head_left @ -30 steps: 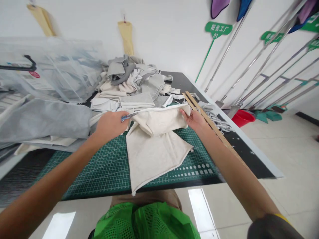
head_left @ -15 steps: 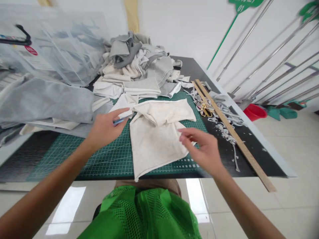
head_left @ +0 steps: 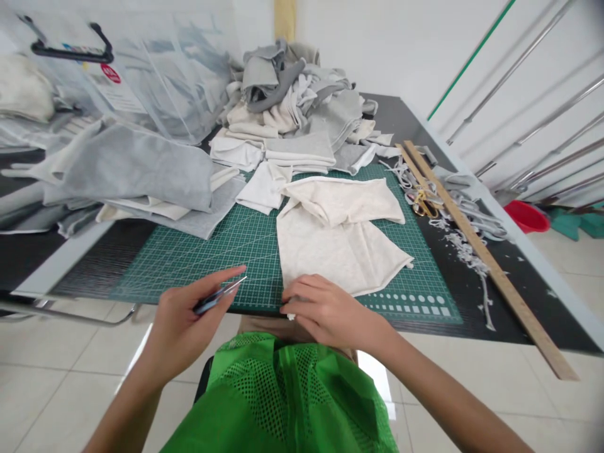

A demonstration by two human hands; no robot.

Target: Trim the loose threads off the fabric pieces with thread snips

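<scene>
My left hand is closed around small thread snips with a blue handle and slim pointed metal tips, just left of the cloth and apart from it. A cream piece of fabric, its upper part folded over on itself, lies on the green cutting mat. My right hand pinches the fabric's near left corner at the mat's front edge. A little of the pale corner shows under the fingers; the fingertips are partly hidden.
A stack of grey fabric lies at left, before a clear plastic bin. A heap of grey and cream cloth stands behind. On the right are a wooden ruler, gold-handled scissors and thread scraps.
My right hand has moved from the fabric's right side to its near left corner and taken hold. My left hand has drawn back toward me with the snips. The view has shifted left.
</scene>
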